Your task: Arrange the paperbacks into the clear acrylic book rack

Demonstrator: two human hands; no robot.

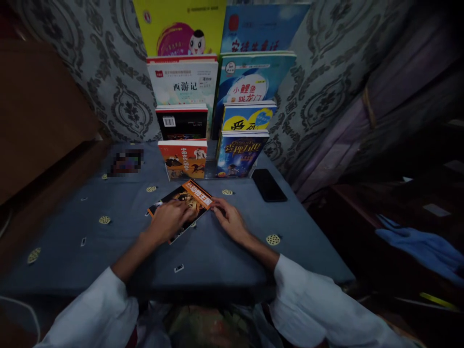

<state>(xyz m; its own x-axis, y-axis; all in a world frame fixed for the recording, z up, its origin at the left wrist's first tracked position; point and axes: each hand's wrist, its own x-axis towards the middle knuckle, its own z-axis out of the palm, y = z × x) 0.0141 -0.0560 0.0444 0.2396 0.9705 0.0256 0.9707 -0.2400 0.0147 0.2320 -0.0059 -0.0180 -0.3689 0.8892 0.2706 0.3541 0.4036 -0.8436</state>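
Note:
A small book (pixel 197 195) with a dark cover, an animal's face and an orange title band lies at a slant on the table. My left hand (pixel 172 217) rests across its cover, fingers stretched out and lying flat, hiding the lower left part. At the book's right corner, my right hand (pixel 230 220) grips the edge between thumb and fingers. Just behind stands a stepped rack of books, with an orange-red book (pixel 184 159) front left and a blue book (pixel 241 154) front right.
A black phone (pixel 269 185) lies right of the rack. A pixelated item (pixel 126 162) is at the back left of the cloth-covered table (pixel 126 261). Patterned curtain (pixel 132 106) hangs behind; a brown panel (pixel 39 111) stands left. Blue cloth (pixel 420 244) lies off the table's right side.

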